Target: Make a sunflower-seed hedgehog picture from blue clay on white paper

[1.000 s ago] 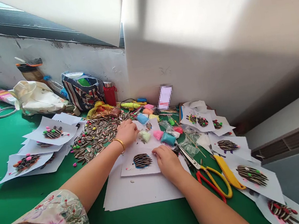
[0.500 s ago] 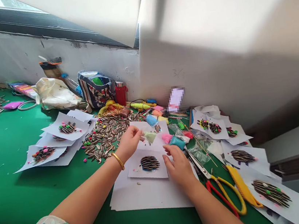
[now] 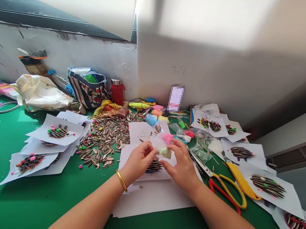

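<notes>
A small plastic packet of pale green modelling clay (image 3: 164, 152) is held above the papers. My left hand (image 3: 140, 160), with a gold bangle at the wrist, pinches the clear plastic on its left side. Fingers of my right hand (image 3: 181, 165) close round its right side, thumb below. Under the hands lies a paper with a hedgehog (image 3: 153, 166) made of striped sunflower seeds, partly covered by my left hand. Behind it is another paper (image 3: 136, 128) with a pencil outline and a few seeds. Blank white sheets (image 3: 153, 201) lie beneath, with one loose seed on them.
Sunflower seeds (image 3: 110, 135) are heaped left of the papers. Hedgehog pictures are stacked at left (image 3: 56, 131) and right (image 3: 241, 152). Scissors (image 3: 229, 191) and a yellow comb-like tool (image 3: 242, 181) lie by my right forearm. Clay packets (image 3: 151, 120), a red flask (image 3: 117, 93) and bags (image 3: 90, 87) stand behind.
My left hand has brought the green clay packet down and toward me, over the seed hedgehog. My right hand's fingers have come up to the packet. The view has shifted slightly right.
</notes>
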### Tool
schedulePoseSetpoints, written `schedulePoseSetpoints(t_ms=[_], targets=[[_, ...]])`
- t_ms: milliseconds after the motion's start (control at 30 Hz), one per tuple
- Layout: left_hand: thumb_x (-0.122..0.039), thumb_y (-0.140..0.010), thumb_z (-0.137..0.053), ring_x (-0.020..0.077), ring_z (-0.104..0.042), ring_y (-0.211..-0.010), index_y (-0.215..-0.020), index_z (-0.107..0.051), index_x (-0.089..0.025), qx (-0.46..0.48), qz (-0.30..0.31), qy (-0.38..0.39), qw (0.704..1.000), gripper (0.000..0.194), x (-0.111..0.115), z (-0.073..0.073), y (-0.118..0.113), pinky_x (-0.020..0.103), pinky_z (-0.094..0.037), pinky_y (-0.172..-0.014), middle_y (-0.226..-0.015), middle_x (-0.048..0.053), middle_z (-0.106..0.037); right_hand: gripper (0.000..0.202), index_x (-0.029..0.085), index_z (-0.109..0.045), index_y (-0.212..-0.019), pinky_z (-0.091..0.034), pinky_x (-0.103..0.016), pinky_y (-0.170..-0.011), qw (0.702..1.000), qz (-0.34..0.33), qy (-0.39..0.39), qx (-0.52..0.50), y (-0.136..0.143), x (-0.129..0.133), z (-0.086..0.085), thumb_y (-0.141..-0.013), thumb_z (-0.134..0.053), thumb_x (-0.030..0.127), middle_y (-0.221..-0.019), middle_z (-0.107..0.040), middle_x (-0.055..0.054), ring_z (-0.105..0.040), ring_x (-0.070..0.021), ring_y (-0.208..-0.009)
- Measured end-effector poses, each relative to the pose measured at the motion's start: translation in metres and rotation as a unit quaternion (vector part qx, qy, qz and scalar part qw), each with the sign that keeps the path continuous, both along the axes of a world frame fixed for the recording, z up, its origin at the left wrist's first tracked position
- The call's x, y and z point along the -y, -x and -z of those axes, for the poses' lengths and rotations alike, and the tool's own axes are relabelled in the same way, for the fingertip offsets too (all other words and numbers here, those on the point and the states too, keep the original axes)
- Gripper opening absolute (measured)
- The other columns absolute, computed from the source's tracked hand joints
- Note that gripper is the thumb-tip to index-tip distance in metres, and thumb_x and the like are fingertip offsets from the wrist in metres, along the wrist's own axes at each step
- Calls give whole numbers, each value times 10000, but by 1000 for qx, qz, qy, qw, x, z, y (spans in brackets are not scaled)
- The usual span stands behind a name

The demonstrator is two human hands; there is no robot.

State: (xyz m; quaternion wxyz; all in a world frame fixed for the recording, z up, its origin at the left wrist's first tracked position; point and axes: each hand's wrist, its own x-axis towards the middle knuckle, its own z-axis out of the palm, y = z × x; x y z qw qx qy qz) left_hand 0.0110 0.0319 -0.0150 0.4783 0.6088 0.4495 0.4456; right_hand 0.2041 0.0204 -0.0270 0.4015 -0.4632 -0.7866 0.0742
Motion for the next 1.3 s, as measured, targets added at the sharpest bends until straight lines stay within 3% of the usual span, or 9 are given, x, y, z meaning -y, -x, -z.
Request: schedulePoseSetpoints(t_ms=[167, 300, 533, 733, 900, 1000, 1133, 1300], targets=[[-379, -811, -670, 148, -583, -724, -897, -535, -211, 38, 29, 18, 999, 232, 0, 0, 0, 266, -474, -647, -796, 1, -595, 499, 208, -419, -1374, -488, -448, -943, 999, -40, 27, 11, -3, 2, 2, -931, -559, 389, -1189, -637, -124, -596, -261, -1103], [-385, -832, -639, 151, -607, -713, -1019, -525, -227, 76, 47, 41, 995, 271, 1, -4, -2, 276, -484, -645, -792, -1, -615, 326, 206, -556, -1239, -492, -423, -919, 998, -53, 26, 23, -3, 2, -1, -963, -491, 367, -1132, -662, -115, -611, -252, -1063], [-322, -779, -680, 137, -574, -692, -863, -571, -207, 50, 35, 36, 997, 179, 1, -3, -4, 263, -464, -625, -780, -2, -593, 247, 204, -620, -1085, -487, -374, -861, 996, -69, 48, 9, -3, 4, -9, -985, -433, 331, -1011, -679, -82, -615, -223, -962], [-280, -794, -648, 130, -568, -680, -829, -559, -197, 62, 36, 73, 995, 126, 2, -4, -6, 264, -462, -626, -757, -10, -580, 250, 210, -627, -1076, -473, -373, -877, 996, -74, 58, 11, -4, 3, -10, -992, -415, 311, -1010, -677, -78, -607, -222, -964], [-303, -758, -712, 116, -560, -692, -941, -550, -193, 103, 40, 117, 987, 267, 3, -2, -7, 250, -454, -617, -822, -9, -569, 275, 196, -613, -1111, -476, -388, -872, 995, -74, 47, 36, -3, 0, -4, -991, -414, 343, -1029, -671, -96, -601, -236, -974], [-291, -745, -733, 110, -535, -686, -1002, -546, -193, 112, 33, 101, 988, 333, 3, -2, -5, 239, -434, -617, -765, -26, -544, 313, 183, -597, -1148, -475, -394, -860, 994, -84, 34, 54, -3, -1, -2, -961, -487, 408, -1044, -664, -103, -590, -248, -977], [-342, -745, -742, 109, -519, -620, -1096, -532, -190, 115, 52, 146, 981, 436, 4, -5, -4, 241, -412, -584, -694, -39, -542, 274, 191, -619, -1102, -466, -383, -841, 995, -76, 21, 54, -4, 0, -4, -959, -503, 394, -1005, -668, -91, -587, -239, -947], [-407, -731, -732, 133, -548, -685, -919, -626, -148, 61, 59, 150, 985, 337, 5, -9, -4, 268, -436, -631, -792, 27, -613, 241, 217, -644, -1104, -458, -379, -848, 996, -63, 6, 56, -5, 1, -8, -974, -477, 332, -1047, -668, -85, -585, -228, -954]])
